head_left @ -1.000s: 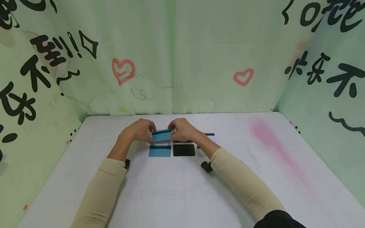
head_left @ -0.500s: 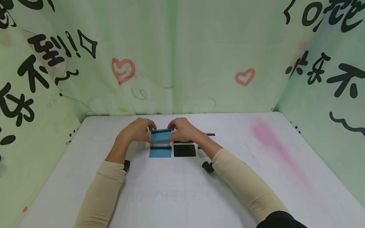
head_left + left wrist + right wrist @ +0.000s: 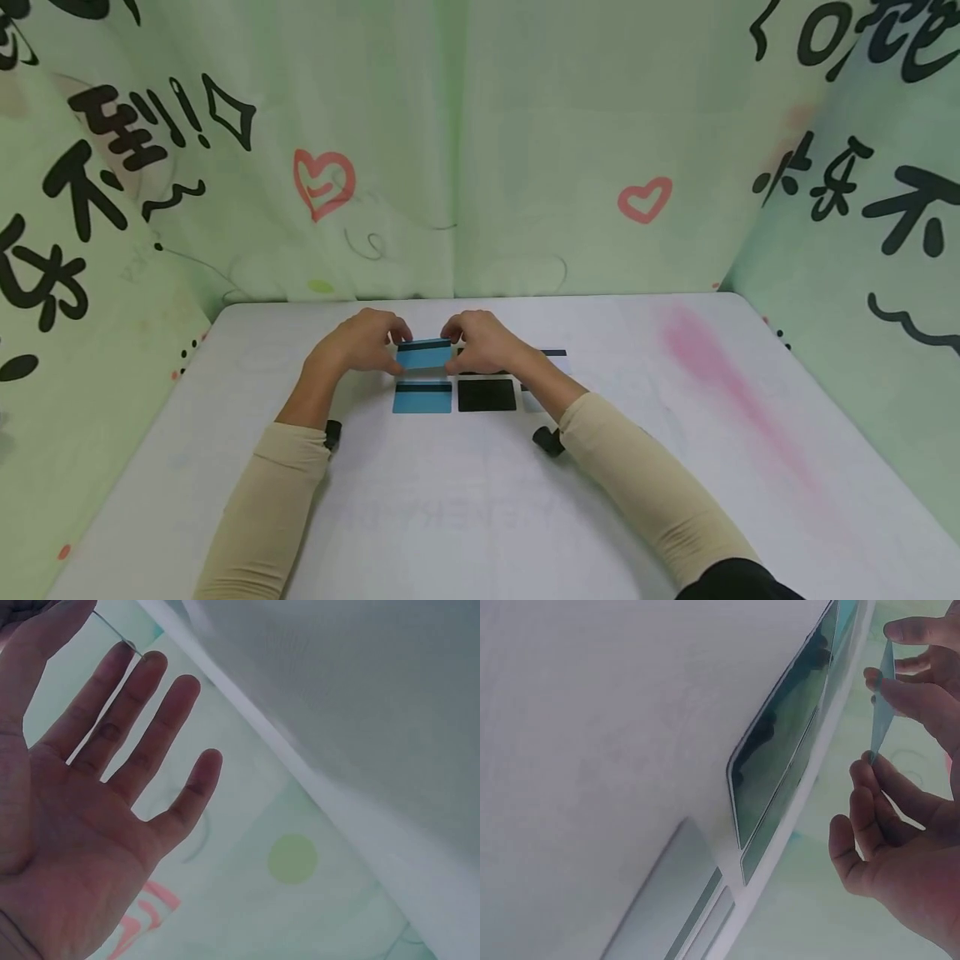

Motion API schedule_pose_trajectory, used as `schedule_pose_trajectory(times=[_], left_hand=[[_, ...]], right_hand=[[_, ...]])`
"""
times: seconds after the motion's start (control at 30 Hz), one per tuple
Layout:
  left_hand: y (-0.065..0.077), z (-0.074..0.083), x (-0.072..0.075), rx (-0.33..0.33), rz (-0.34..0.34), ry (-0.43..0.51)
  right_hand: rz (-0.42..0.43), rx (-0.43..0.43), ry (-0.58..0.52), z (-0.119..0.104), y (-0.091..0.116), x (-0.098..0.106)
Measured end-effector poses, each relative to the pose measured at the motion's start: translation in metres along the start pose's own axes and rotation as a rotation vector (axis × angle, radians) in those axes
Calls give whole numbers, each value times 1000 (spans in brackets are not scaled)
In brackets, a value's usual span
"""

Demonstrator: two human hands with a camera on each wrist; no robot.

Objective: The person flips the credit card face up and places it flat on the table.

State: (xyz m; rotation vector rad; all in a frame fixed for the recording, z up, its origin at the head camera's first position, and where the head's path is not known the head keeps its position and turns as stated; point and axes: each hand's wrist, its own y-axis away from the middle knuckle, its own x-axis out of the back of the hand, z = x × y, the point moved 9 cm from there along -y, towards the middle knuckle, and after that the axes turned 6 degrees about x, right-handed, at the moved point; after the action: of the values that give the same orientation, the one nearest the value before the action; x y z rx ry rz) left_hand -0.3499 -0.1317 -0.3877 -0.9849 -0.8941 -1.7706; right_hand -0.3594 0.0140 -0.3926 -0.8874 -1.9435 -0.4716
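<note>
Both hands hold one blue card [image 3: 423, 356] with a dark stripe along its far edge, tilted up off the table. My left hand [image 3: 365, 342] pinches its left end between thumb and fingertips, and my right hand [image 3: 483, 343] pinches the right end. In the left wrist view the card appears edge-on as a thin line [image 3: 112, 628] at the thumb. The right wrist view shows the same card as a narrow pale-blue sliver [image 3: 883, 712] between the hands. Just in front lies a second blue striped card [image 3: 422, 402], flat on the table.
Right of the flat blue card lies a black card [image 3: 487, 396], with another dark one partly hidden behind my right hand. White striped cards [image 3: 555, 360] lie further right, partly covered by my forearm. The white table [image 3: 420, 517] ends at a green curtain [image 3: 525, 208].
Almost nothing differs: both hands keep the blue card in nearly the same place and tilt. The head view has shifted slightly.
</note>
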Motion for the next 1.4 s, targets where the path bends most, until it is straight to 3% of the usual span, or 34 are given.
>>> schedule_pose_trajectory(times=[0.53, 1.03, 1.4], left_hand=[[-1, -3, -1, -23, 9, 60], [-4, -6, -7, -10, -14, 50], [-7, -4, -7, -22, -20, 56]], right_hand=[[-2, -50, -8, 8, 2, 1], [34, -80, -54, 13, 7, 4], [96, -34, -112, 10, 9, 14]])
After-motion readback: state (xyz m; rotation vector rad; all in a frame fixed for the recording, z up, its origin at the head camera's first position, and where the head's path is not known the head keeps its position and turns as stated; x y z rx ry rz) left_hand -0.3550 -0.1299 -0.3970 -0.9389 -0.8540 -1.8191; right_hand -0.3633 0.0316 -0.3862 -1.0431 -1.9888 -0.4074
